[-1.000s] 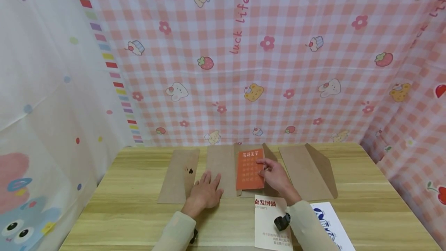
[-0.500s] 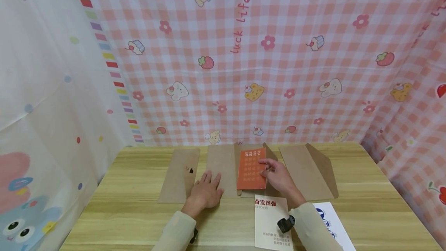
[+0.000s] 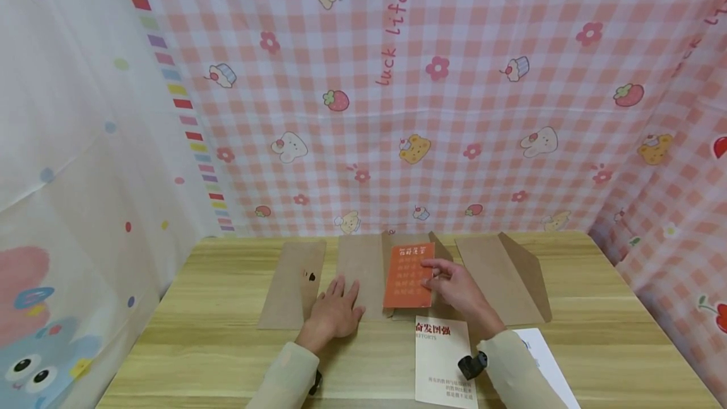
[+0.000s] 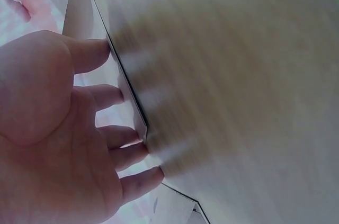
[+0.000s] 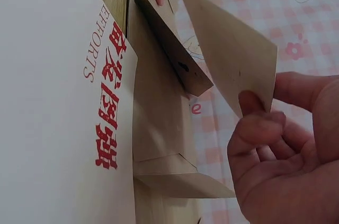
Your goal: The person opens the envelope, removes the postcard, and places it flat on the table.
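Your right hand pinches the red card by its right-hand edge, thumb and forefinger closed on it, the other fingers loosely curled. The card is tilted above the table, in front of the third envelope from the left, and hides most of it. Your left hand lies spread, fingers extended and gripping nothing, on the lower part of the second envelope from the left. To handle the card well, I'd pinch it lightly at the edge so it doesn't bow, turn it square to the envelope below, and watch that its lower corner doesn't catch on a raised flap. A light left palm should be enough to stop the paper sliding without creasing it. Counting up, I make it four brown envelopes, though the card covers where the middle two meet; one red card; one cream card with red lettering; one white sheet partly under your right sleeve; and two hands.
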